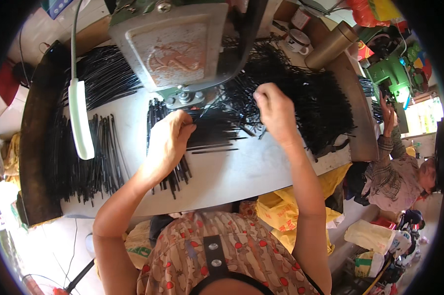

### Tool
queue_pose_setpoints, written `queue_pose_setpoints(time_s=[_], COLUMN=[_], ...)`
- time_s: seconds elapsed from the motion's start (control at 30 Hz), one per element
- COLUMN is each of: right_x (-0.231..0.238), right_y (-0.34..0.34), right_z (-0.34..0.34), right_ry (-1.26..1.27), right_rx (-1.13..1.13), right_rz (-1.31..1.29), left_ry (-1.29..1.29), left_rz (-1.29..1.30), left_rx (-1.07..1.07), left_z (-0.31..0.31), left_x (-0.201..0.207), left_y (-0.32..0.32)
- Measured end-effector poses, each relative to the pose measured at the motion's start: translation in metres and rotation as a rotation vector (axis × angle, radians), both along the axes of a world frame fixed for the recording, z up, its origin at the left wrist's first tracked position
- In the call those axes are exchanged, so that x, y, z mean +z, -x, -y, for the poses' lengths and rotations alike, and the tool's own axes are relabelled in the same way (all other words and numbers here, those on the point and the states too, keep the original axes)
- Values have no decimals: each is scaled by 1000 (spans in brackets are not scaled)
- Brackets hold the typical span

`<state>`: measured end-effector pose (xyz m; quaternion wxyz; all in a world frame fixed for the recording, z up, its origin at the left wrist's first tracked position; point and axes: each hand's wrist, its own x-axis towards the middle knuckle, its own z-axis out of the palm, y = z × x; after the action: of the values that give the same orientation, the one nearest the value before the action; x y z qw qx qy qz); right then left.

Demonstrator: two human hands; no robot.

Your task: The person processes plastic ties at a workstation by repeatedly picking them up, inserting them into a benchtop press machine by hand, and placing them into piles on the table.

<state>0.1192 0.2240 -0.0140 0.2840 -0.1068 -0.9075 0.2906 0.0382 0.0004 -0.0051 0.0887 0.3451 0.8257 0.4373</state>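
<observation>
At the middle of the worktable [266, 164] stands a machine [173, 49] with a rust-stained metal cover and a bolted head low down. Just before that head is my left hand [167, 140], its thumb and fingers pinched together; whatever lies between them is hidden. Thin black strips [212, 132] lie in a row beside those fingers, and more stick out beneath the hand. My right hand [277, 113] is closed at the edge of a large tangled heap of black strips [320, 108]. I cannot make out what its curled fingers hold.
Bundles of black strips lie at the near left [97, 162] and far left [106, 73]. A white lamp [81, 118] hangs over them. A lidded mug [298, 42] and gold flask [332, 44] stand at the back right. Another person [396, 182] works at the right.
</observation>
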Motion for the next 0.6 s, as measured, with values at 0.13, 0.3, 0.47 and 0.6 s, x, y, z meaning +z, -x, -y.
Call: queue_pose_setpoints(time_s=[0.13,0.3,0.47,0.6], right_x=[14,21,11,5], right_y=[5,5,12,23], right_z=[1,23,53,55], right_ry=[334,726,819,760], right_rx=[-64,151,314,362], right_rz=[-214,173,330,269], left_ry=[9,-109,-84,-35], left_rz=[346,608,691,620], left_rx=[90,66,29,23], left_z=[3,9,10,8], left_x=[-8,-3,1,-1], left_y=[20,24,21,24])
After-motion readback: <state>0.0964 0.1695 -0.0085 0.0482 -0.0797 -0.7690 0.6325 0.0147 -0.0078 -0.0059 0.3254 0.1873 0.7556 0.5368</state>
